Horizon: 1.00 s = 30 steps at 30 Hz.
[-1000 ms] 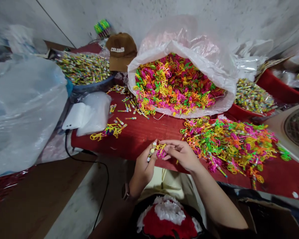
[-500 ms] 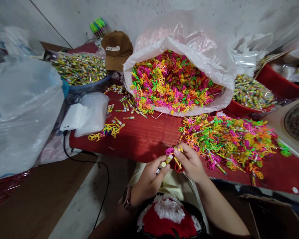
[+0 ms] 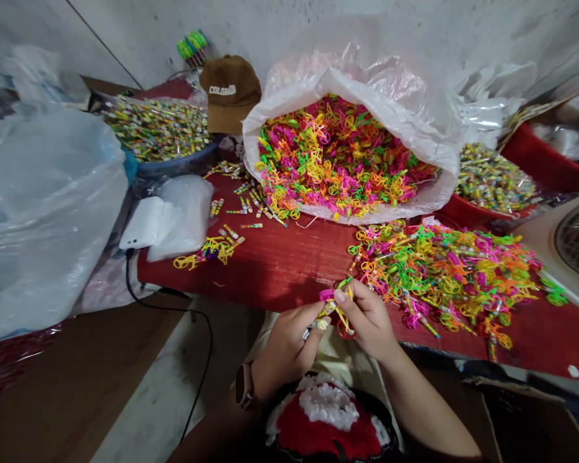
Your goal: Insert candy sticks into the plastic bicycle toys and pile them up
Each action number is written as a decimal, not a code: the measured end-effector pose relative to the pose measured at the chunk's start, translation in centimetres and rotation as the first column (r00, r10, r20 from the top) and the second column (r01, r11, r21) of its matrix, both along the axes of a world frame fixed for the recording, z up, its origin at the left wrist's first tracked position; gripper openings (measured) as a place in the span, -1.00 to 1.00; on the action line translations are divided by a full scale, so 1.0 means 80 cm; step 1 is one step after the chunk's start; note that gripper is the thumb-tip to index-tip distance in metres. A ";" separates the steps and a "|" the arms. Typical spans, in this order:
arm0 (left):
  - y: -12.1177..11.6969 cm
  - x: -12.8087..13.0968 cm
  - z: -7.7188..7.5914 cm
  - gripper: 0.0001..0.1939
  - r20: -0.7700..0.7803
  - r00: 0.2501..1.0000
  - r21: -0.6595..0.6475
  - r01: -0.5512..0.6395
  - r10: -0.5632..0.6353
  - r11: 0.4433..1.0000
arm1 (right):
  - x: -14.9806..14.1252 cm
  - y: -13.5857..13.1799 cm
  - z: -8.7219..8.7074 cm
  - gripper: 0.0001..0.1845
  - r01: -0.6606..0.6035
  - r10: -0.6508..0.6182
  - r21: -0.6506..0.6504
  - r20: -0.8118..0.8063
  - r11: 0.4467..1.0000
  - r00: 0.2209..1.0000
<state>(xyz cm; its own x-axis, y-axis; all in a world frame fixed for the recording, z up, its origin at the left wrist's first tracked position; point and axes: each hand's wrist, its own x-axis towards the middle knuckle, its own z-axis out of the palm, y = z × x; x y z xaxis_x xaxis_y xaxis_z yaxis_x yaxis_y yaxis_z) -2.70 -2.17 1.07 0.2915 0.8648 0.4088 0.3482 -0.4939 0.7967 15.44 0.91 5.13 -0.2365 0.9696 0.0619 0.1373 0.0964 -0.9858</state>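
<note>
Close together over my lap, both hands work at the table's front edge. My left hand (image 3: 292, 337) is closed around small printed candy tubes (image 3: 324, 317) with pale ends. My right hand (image 3: 365, 316) pinches a yellow plastic toy piece (image 3: 343, 315); a magenta piece (image 3: 326, 295) and a red ring (image 3: 346, 330) show beside it. The tube and the plastic pieces meet between my fingertips, and I cannot tell whether they are joined. To the right of my right hand lies a pile of coloured plastic pieces with tubes (image 3: 444, 270).
A white sack (image 3: 446, 186) of coloured plastic pieces lies open at the back. Loose tubes (image 3: 251, 226) and yellow pieces (image 3: 186, 262) lie on the red table (image 3: 289, 254). A power bank (image 3: 142, 222) with a cable, a brown cap (image 3: 231, 90) and a fan heater (image 3: 567, 257) stand around.
My fingers have shifted slightly around the tube and plastic pieces, and a green piece now shows above my right fingertips. The whole view has moved a little.
</note>
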 end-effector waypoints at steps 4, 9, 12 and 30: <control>0.002 -0.001 -0.004 -0.65 -0.027 1.000 0.051 -0.005 0.006 0.999 | 0.004 0.000 0.004 -0.56 0.007 -0.011 0.051 0.082 0.999 0.997; 0.005 -0.005 0.000 -0.66 -0.014 0.996 0.011 0.089 -0.089 0.996 | 0.008 0.002 0.008 -0.55 -0.034 0.025 0.072 0.130 0.997 0.991; 0.006 -0.008 0.006 -0.65 -0.065 0.988 -0.045 0.137 -0.140 0.990 | 0.006 0.001 0.006 -0.55 -0.019 0.014 0.049 0.101 0.999 0.995; 0.038 -0.012 -0.060 -0.65 0.167 0.963 -0.413 -0.125 0.210 0.902 | 0.145 0.091 0.067 -0.39 0.377 -0.502 0.354 0.743 0.856 0.442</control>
